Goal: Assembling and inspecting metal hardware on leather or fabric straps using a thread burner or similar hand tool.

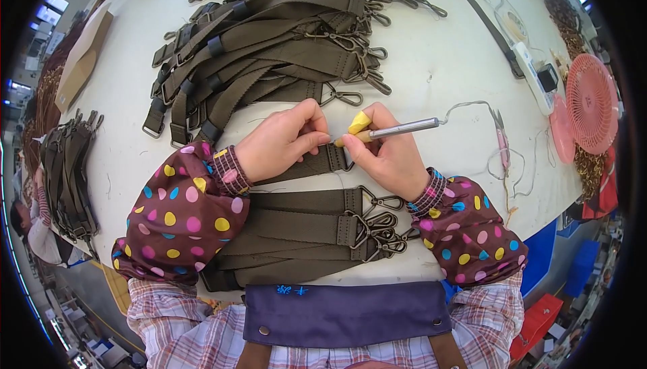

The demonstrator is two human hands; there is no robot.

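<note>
My left hand (pixel 286 140) pinches the end of an olive webbing strap (pixel 315 164) lying across the white table (pixel 431 66). My right hand (pixel 385 153) holds a pen-like metal tool (pixel 404 128) with a cord, its tip at the strap end between my fingers. A yellow cover sits on my right forefinger (pixel 359 122). Both forearms wear brown sleeve covers with coloured dots. Just below my hands lies a small stack of straps with metal snap hooks (pixel 317 227).
A big heap of the same straps with hooks (pixel 269 52) fills the table beyond my hands. Another bundle (pixel 67 167) hangs at the left edge. At the right are small snips (pixel 502 143), a white device (pixel 532 76), pink round fans (pixel 590 103) and chains.
</note>
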